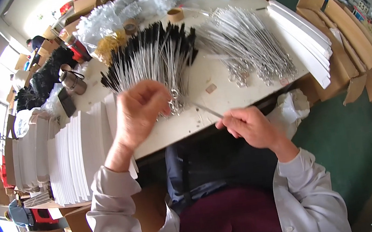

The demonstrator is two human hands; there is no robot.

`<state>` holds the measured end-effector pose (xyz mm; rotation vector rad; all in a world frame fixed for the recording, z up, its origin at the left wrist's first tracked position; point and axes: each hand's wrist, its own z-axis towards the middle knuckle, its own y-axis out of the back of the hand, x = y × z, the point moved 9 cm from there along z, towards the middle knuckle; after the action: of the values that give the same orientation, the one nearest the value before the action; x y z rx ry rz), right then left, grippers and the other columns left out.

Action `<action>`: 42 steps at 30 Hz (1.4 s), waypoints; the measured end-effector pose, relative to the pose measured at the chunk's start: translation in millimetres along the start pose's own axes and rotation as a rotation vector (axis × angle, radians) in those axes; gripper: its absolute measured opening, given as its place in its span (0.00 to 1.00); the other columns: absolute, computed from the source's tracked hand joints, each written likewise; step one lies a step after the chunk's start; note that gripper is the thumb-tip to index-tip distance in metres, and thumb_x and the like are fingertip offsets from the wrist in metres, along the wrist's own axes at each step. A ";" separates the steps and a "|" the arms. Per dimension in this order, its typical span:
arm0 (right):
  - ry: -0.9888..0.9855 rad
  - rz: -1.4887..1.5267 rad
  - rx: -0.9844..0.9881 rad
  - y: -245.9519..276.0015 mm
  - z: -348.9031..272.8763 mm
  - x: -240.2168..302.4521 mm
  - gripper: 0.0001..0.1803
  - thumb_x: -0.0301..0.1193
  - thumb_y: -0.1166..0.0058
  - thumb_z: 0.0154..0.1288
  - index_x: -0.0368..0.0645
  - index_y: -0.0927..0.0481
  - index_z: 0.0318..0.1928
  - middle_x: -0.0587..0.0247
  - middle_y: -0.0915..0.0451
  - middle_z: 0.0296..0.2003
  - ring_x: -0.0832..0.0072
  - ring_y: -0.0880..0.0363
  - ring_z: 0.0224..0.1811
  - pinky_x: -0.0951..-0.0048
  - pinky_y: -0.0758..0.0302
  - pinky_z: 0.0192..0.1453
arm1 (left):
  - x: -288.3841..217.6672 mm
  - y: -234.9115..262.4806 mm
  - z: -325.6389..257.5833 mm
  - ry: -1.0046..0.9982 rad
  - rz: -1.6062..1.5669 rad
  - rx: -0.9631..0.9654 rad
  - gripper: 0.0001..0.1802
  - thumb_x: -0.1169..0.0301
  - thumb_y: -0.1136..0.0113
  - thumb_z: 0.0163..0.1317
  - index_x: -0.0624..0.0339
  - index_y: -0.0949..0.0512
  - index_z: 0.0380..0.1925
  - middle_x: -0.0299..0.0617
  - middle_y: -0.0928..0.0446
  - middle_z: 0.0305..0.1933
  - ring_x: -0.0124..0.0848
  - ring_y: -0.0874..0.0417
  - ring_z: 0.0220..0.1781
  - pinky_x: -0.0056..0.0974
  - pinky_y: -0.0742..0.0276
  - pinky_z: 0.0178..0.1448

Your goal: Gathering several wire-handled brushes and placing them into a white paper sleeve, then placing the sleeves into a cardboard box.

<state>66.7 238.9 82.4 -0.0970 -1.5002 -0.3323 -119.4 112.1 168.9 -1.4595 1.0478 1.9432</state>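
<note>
My left hand [141,115] is raised over the near edge of the white table [200,79], fingers curled at the metal clasp ends of a fan of black-tipped white strands [152,54]. Whether it grips any of them is hidden by the back of the hand. My right hand [249,126] is closed on one thin strand [206,108], which runs up and left toward the clasps. A second fan of silver-white strands with clasps [251,44] lies to the right.
Stacks of white curved card strips stand at the left [81,155] and right [302,37]. Tape rolls [175,14], a metal cup [74,81], white and black fluffy bundles lie farther back. Cardboard boxes [351,47] crowd the green floor at right.
</note>
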 end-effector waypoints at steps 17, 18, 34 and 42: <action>-0.106 -0.184 -0.071 17.1 -37.4 -25.9 0.16 0.37 0.46 0.79 0.37 0.14 0.41 0.70 0.25 0.20 0.84 0.29 0.23 0.76 0.30 0.29 | 53.8 -43.5 -0.6 0.033 0.259 0.318 0.07 0.74 0.37 0.63 0.67 0.17 0.37 0.40 0.16 0.29 0.22 0.16 0.33 0.32 0.19 0.40; -0.101 -0.177 -0.074 17.5 -38.6 -27.7 0.16 0.37 0.45 0.79 0.37 0.14 0.41 0.70 0.25 0.20 0.84 0.29 0.23 0.76 0.30 0.29 | 56.4 -44.1 -1.2 0.061 0.241 0.320 0.07 0.74 0.37 0.63 0.67 0.17 0.38 0.41 0.15 0.31 0.24 0.15 0.35 0.33 0.18 0.42; -0.135 -0.166 -0.167 31.7 -55.0 -51.0 0.14 0.34 0.47 0.79 0.36 0.14 0.41 0.69 0.25 0.20 0.83 0.29 0.24 0.74 0.31 0.29 | -17.3 -102.6 -7.0 -0.502 0.690 0.273 0.17 0.78 0.35 0.59 0.67 0.19 0.50 0.53 0.17 0.51 0.48 0.15 0.55 0.46 0.20 0.61; -0.183 -0.378 -0.080 37.8 -54.0 -49.3 0.11 0.33 0.45 0.73 0.39 0.15 0.41 0.46 0.18 0.28 0.49 0.17 0.32 0.58 0.23 0.38 | 30.0 -173.7 -27.7 -0.543 0.811 0.627 0.08 0.73 0.32 0.59 0.62 0.20 0.35 0.46 0.21 0.33 0.47 0.19 0.45 0.47 0.23 0.51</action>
<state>127.3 268.2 35.0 0.0976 -1.6855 -0.7029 19.2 189.5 87.3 -0.1265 1.8945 2.0043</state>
